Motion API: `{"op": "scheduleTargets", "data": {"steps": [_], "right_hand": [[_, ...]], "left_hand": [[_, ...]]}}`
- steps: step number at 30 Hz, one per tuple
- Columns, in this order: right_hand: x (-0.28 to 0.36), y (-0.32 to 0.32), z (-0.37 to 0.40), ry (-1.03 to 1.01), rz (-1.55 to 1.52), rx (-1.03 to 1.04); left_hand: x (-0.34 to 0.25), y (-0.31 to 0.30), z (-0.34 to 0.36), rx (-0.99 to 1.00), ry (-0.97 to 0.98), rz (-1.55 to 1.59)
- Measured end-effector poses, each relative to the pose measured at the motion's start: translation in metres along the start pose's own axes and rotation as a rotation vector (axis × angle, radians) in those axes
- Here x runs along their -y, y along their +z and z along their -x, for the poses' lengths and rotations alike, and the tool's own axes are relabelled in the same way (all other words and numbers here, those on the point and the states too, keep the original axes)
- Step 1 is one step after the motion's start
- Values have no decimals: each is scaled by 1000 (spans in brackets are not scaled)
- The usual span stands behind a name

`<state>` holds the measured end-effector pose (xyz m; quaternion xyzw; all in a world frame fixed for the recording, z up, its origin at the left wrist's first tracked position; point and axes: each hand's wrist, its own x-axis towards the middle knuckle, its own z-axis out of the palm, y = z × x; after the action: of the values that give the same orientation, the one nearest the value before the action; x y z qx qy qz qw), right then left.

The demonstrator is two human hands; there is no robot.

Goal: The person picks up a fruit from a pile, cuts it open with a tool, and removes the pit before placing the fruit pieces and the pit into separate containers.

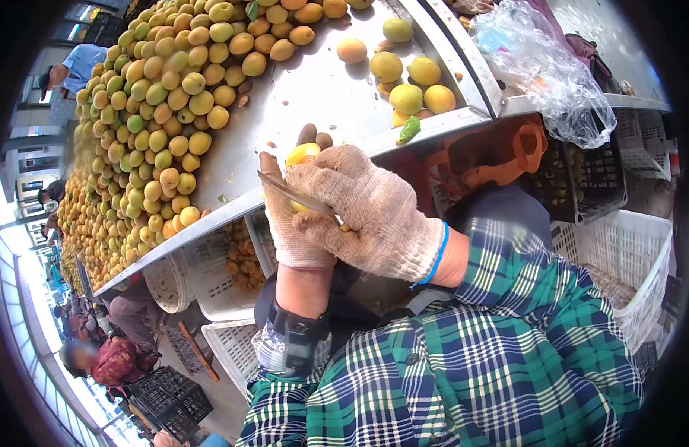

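My left hand (289, 235), in a dirty off-white knit glove, is closed around an apricot (303, 154). The yellow-orange fruit shows above the fingers, and its lower part is hidden. My right hand (382, 205), in a matching glove with blue trim at the cuff, grips a small knife (296, 192). The blade slants across the front of my left hand, its tip toward the left, while the handle is mostly covered by my fingers. Both hands meet at the metal table's near edge.
A large apricot heap (166, 97) covers the left of the metal table (285, 97). Several loose apricots (405, 98) lie at the right, near a clear plastic bag (542, 71). White crates (620, 246) stand below. Other people, including a person in red (121, 361), are at the left.
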<state>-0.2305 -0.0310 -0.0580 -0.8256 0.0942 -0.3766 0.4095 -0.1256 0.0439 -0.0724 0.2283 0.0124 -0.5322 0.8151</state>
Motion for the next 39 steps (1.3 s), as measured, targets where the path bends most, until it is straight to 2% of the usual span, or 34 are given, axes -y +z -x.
{"op": "scheduleTargets", "data": {"steps": [1, 2, 4, 5, 8, 11, 12, 14, 16, 19, 22, 24, 25, 26, 28, 29, 30, 32, 33, 36, 37, 38, 39], "right_hand": [[-1, 0, -2, -26, -65, -66], [-2, -2, -5, -26, -65, -64], [-5, -10, -11, 99, -201, -101], [-6, -12, -14, 160, -160, -123], [-15, -21, -19, 241, 26, -27], [-5, -18, -17, 270, 131, 81], [-6, -16, -15, 271, 131, 81], [-10, -10, -10, 145, 194, 19], [-6, -10, -10, 162, 215, 33], [-7, -7, -7, 186, 206, 17], [-11, -8, -8, 135, 152, -18], [-14, -14, -15, 101, -121, 112], [-9, -22, -17, 259, -286, 265], [-9, -25, -17, 260, -286, 265], [-10, -28, -19, 241, -479, 233], [-11, -30, -24, 297, -477, 111], [-16, -36, -28, 382, -438, 16], [-22, -45, -34, 768, -452, -196], [-30, -45, -35, 597, -140, -223], [-32, -42, -34, 563, -15, -157], [-29, -39, -32, 553, -207, -209], [-24, -41, -32, 555, -204, -211], [-14, -46, -37, 589, -513, -284]], "left_hand": [[2, 4, 1, -127, 26, -62], [4, 9, 2, -127, 27, -60], [6, 17, 4, -200, 77, -198], [3, 19, 8, -337, -20, -246], [5, 10, 8, -339, -48, -409], [14, 24, 10, -291, 53, -508], [16, 27, 10, -272, 115, -554], [19, 27, 11, -289, 126, -594], [20, 24, 14, -230, 232, -833], [21, 20, 12, -213, 285, -873], [16, 17, 9, -226, 235, -886], [12, 18, 8, -251, 195, -826], [9, 20, 9, -273, 155, -765], [5, 21, 10, -274, 155, -765], [-3, 25, 12, -250, 118, -765], [1, 30, 9, -368, 143, -645], [-4, 22, 8, -370, 147, -647], [-14, 0, 6, -100, -105, -362], [-8, 5, 6, -142, -80, -385], [-3, 17, 6, -127, -156, -206], [-2, 21, 7, -125, -161, -204], [-1, 25, 7, -151, -167, -200], [1, 26, 7, -176, -170, -194]]}}
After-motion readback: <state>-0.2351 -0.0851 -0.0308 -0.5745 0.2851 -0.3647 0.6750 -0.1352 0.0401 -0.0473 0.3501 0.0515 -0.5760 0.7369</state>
